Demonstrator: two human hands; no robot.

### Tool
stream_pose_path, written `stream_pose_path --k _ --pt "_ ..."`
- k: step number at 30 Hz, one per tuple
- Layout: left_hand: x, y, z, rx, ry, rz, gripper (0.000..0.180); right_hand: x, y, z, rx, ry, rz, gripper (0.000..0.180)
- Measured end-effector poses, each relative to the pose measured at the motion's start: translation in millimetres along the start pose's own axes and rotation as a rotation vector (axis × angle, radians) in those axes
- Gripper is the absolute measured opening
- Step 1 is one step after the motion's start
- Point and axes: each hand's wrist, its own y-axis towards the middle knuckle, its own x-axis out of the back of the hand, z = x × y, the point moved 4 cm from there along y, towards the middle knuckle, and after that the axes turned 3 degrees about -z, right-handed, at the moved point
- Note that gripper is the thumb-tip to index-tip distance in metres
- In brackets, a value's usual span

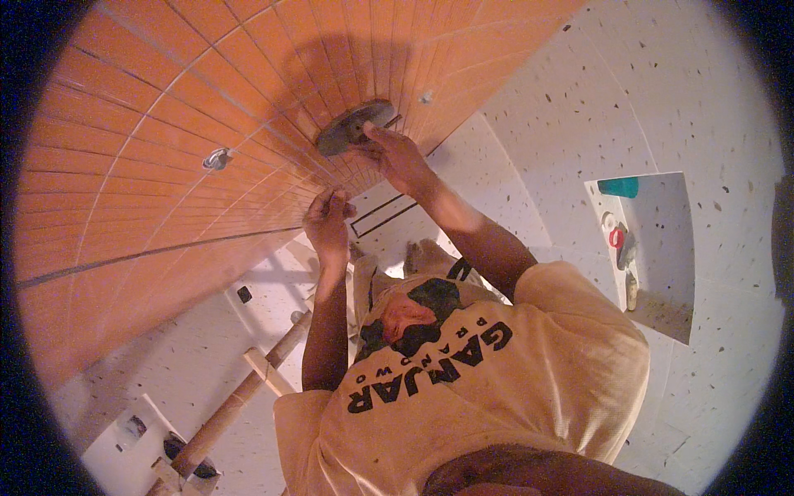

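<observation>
My right hand (399,163) grips a flat, dark grey disc (356,131) by its near side, with the thumb on its face. The disc lies against or very close to an orange panel (190,74) crossed by narrow dark lines and pale curves; contact is hard to tell. A short dark bar (395,124) sticks out beside the disc. Below and to the left, my left hand (328,219) is closed near the panel's lower edge, fingers curled together. Whatever it may hold is hidden.
Wires stick out of the panel at a small pale fitting (217,159). Speckled white wall (571,107) stands to the right, with a niche (662,248) holding small items. At lower left runs a wooden pole (240,401) with crosspieces; a dark sandal-like object (186,455) lies beside it.
</observation>
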Motion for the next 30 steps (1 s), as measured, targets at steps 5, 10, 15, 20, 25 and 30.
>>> stream_pose_path --k 5,10,15,20,25,30 --pt "0 2 9 -0.004 -0.109 0.011 0.015 6 6 -5 -0.106 0.066 -0.008 0.033" --pt "2 6 8 -0.007 -0.08 0.014 0.017 5 -2 2 -0.159 0.191 0.04 0.033" --pt "-2 7 10 0.01 -0.169 0.012 0.018 7 -10 4 -0.133 0.177 0.008 0.031" --pt "-2 6 12 -0.177 0.187 0.055 0.017 38 -24 -16 0.096 -0.354 0.004 0.025" --pt "-22 -1 -4 -0.253 0.358 0.11 0.018 25 -62 -19 0.086 -0.611 0.156 0.02" --pt "-37 -7 -18 -0.197 0.295 0.18 0.02 20 -78 -10 0.069 -0.521 0.178 0.022"
